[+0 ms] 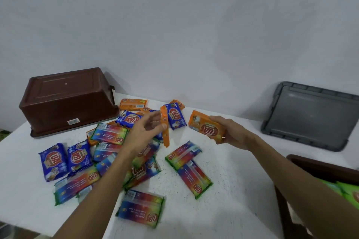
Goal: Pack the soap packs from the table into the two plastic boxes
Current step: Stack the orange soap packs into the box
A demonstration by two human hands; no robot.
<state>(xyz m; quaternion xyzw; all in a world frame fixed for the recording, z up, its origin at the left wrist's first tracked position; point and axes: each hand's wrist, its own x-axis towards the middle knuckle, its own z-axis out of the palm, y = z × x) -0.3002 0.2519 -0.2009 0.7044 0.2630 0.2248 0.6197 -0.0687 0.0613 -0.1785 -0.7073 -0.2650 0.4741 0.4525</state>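
With the right hand gripping an orange soap pack and the left hand pinching a second orange pack edge-on over the middle of the tabletop, both are best carried to the open box at four o'clock and laid flat.

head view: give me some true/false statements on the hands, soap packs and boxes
1. The brown box at the back left stands upside down. True.
2. The right hand is empty. False: it holds an orange soap pack.
3. The grey lid lies on top of the pile of packs. False: it sits at the far right by the wall, apart from the pile.
4. Green packs show inside the brown box at the lower right. True.
5. The left hand holds a blue pack. False: it pinches an edge-on orange pack.
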